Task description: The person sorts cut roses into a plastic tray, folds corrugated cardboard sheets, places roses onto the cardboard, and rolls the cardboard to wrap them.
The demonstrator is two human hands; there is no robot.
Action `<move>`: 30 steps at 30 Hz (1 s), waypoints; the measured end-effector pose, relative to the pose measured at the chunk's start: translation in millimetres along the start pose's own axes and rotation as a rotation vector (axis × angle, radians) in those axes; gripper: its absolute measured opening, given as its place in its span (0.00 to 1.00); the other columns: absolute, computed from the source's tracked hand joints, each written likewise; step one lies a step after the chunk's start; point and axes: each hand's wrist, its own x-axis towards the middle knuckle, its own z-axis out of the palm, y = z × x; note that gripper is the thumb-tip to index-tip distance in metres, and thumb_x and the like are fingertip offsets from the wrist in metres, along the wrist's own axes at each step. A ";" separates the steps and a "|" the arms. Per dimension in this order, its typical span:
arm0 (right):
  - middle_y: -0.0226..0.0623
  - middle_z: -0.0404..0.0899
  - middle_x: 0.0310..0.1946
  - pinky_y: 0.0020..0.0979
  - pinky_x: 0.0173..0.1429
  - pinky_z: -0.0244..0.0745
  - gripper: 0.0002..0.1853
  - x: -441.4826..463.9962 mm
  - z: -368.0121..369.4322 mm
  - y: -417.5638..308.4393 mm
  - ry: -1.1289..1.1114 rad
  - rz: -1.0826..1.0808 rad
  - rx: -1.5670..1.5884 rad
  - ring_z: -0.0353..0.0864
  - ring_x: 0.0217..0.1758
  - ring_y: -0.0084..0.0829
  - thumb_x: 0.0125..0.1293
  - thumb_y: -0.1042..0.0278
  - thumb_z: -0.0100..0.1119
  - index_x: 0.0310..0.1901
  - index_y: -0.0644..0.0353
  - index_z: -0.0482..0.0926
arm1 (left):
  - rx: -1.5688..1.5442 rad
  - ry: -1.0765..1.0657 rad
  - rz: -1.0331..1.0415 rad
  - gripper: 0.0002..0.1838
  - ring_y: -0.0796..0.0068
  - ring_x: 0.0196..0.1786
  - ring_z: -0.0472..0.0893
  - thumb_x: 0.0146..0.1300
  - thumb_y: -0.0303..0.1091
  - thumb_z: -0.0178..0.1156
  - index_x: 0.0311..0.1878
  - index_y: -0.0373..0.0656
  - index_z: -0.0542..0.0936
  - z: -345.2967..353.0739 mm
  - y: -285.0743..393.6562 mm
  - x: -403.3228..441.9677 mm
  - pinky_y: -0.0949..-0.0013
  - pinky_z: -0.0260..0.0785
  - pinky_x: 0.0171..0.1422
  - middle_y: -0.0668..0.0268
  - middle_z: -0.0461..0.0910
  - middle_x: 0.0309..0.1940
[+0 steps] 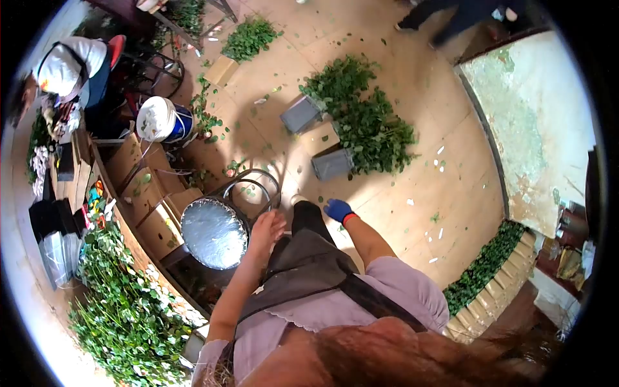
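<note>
My bare left hand (267,229) hangs beside a round stool (214,233) with a shiny silver-wrapped seat and dark metal rings. Its fingers are loosely extended, and nothing shows in them. On my right hand (337,210) is a blue glove with a red cuff. That hand hovers over the floor, fingers apart, holding nothing. Ahead of it on the tiles lie leafy green bundles (380,132), their ends toward two grey containers (332,164) and a cardboard box (319,138). My dark apron (303,274) covers my lap and legs.
Leafy stems (129,309) heap on the left-hand bench, near cardboard boxes (151,200) and a white-and-blue bucket (158,120). Bundles stand in a row (490,271) at lower right, below a worn panel (516,122). Another person's legs (445,19) show top right. Leaf scraps litter the floor (412,219).
</note>
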 end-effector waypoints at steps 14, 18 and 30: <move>0.54 0.82 0.48 0.48 0.61 0.72 0.24 -45.0 -90.5 -22.6 -0.276 -0.037 -0.445 0.80 0.55 0.51 0.66 0.49 0.46 0.44 0.61 0.84 | 0.175 -1.047 1.629 0.30 0.50 0.45 0.83 0.73 0.59 0.44 0.59 0.40 0.70 40.9 236.7 -405.9 0.48 0.69 0.59 0.45 0.78 0.49; 0.54 0.82 0.44 0.49 0.56 0.73 0.22 -52.1 -90.0 -62.0 -0.196 -0.124 -0.496 0.81 0.50 0.53 0.65 0.51 0.49 0.41 0.60 0.84 | 0.215 -1.057 1.805 0.25 0.52 0.41 0.83 0.72 0.55 0.46 0.53 0.40 0.71 3.5 198.2 -456.8 0.51 0.70 0.54 0.48 0.78 0.45; 0.48 0.83 0.42 0.47 0.50 0.76 0.14 -72.2 -33.6 -192.0 -0.286 -0.654 -0.573 0.82 0.45 0.51 0.63 0.58 0.52 0.41 0.55 0.83 | 0.078 -1.128 1.943 0.17 0.59 0.30 0.83 0.70 0.45 0.54 0.36 0.39 0.75 -136.2 80.3 -539.8 0.58 0.73 0.37 0.57 0.80 0.31</move>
